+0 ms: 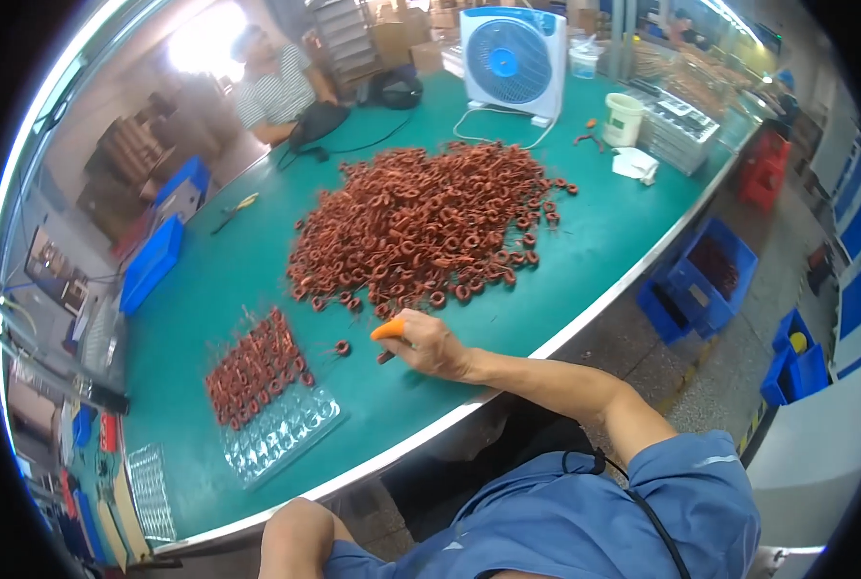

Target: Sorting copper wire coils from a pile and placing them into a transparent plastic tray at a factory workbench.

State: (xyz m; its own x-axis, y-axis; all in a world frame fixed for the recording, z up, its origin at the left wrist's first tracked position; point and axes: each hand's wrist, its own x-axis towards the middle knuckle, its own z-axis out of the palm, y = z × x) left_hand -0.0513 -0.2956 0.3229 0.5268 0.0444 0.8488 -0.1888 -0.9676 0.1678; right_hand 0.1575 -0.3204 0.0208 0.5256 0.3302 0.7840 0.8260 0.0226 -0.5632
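Coil: I see one small copper-wound ring coil lying alone, just left of my right hand.
Fingers: curled, orange-capped fingertip out; grip unclear.

I see a green-matted worktop carrying a central heap of copper-wound ring coils, a clear plastic blister tray near its front edge, and a white-and-blue box fan at its far edge.

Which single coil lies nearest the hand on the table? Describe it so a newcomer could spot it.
On the green table, look below the big heap of copper coils. Left of the right hand and its orange fingertip cover lies one lone coil, apart from both heap and clear tray.
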